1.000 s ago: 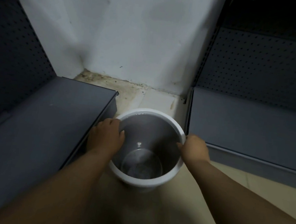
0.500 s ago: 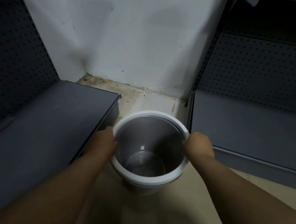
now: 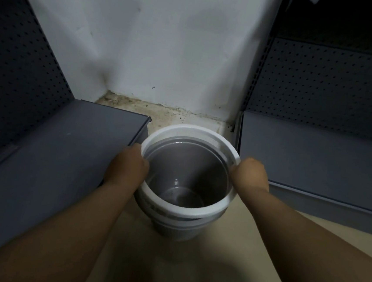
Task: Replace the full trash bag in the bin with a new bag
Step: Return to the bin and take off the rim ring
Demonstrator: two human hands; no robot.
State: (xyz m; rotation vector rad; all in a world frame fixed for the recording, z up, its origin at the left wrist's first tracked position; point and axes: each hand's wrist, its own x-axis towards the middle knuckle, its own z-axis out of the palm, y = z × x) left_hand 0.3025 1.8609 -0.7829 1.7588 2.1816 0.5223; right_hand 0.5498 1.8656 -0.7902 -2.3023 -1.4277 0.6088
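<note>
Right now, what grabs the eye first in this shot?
The grey bin at centre, on the floor in a gap between dark shelving units, with no bag visible inside. Its white rim ring looks lifted off the bin's top, gripped by the left hand and right hand on opposite sides. Behind it, grime marks the foot of the white wall.

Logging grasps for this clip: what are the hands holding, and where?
The bin's white rim ring, gripped at opposite sides by left hand and right hand.

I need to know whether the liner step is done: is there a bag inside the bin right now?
No, the bin shows its bare grey wall and bottom, with both hands gripping only the white rim ring.
</note>
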